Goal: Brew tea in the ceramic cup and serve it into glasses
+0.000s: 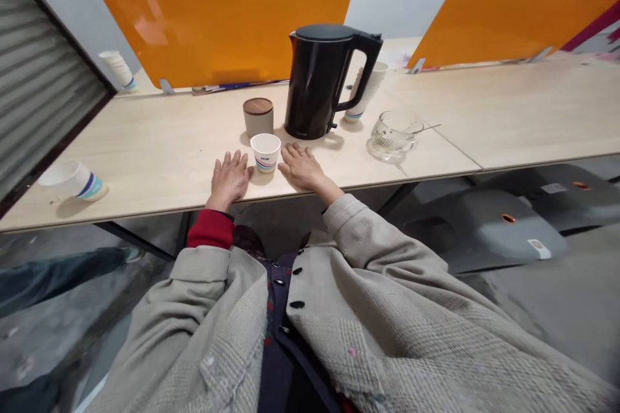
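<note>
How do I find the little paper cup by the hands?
Find the big black kettle on the pale desk. In front of it stands a small white paper cup with coloured stripes. Only this cup is upright, between the left hand and right hand.

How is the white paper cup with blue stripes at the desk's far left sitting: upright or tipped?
Tipped over: the white paper cup lies on its side on the pale wooden desk, its open mouth pointing left.

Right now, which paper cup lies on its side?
The white paper cup at far left, unlike the upright cup between your left hand and right hand.
</note>
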The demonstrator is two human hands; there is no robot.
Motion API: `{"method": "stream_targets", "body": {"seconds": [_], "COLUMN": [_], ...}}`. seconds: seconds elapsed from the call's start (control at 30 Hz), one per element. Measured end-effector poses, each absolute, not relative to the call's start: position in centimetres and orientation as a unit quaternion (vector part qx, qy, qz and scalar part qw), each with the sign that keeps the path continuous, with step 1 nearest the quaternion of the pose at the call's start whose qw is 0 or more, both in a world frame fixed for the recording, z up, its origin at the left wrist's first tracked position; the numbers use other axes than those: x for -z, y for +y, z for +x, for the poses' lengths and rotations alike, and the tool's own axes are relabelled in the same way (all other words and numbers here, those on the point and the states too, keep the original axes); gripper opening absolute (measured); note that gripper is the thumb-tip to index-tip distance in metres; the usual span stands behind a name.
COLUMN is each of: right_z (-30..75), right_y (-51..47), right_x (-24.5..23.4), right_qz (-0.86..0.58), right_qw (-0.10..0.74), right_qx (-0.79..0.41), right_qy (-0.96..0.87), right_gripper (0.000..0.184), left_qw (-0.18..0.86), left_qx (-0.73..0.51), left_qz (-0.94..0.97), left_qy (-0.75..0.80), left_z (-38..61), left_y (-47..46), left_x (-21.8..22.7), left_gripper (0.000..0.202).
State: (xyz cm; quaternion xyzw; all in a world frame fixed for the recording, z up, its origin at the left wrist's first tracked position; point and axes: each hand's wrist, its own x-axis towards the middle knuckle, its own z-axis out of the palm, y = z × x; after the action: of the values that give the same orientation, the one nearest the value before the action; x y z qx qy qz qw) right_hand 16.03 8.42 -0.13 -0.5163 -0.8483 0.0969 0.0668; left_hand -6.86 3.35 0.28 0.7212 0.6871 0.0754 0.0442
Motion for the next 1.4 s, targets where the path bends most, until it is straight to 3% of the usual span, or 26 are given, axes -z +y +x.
{"method": "stream_targets", "body": {"seconds": [1.13, 1.4], "right_z": [15.6, 15.5], "right_y": [8.3, 8.6], "right_x": [0.0, 0.5], "right_qz": [-0.528, -0.524], "right_qw": [0.073, 0.087], "right_qx": [-0.11, -0.098], "right_qy": [-0.839, -0.842], "right_gripper": [0.07, 0.067], "left_qw": [0.049, -0.042], "left_qx": [-0.076, -0.219], "left_qz": [0.717, 0.628], "left_qy": [0.691, 0.745], "left_z": [-6.5, -11.5], "left_y": [3.2, 4.7], "left_x": [-0.5, 0.9], "left_gripper": [0.068, 0.057]}}
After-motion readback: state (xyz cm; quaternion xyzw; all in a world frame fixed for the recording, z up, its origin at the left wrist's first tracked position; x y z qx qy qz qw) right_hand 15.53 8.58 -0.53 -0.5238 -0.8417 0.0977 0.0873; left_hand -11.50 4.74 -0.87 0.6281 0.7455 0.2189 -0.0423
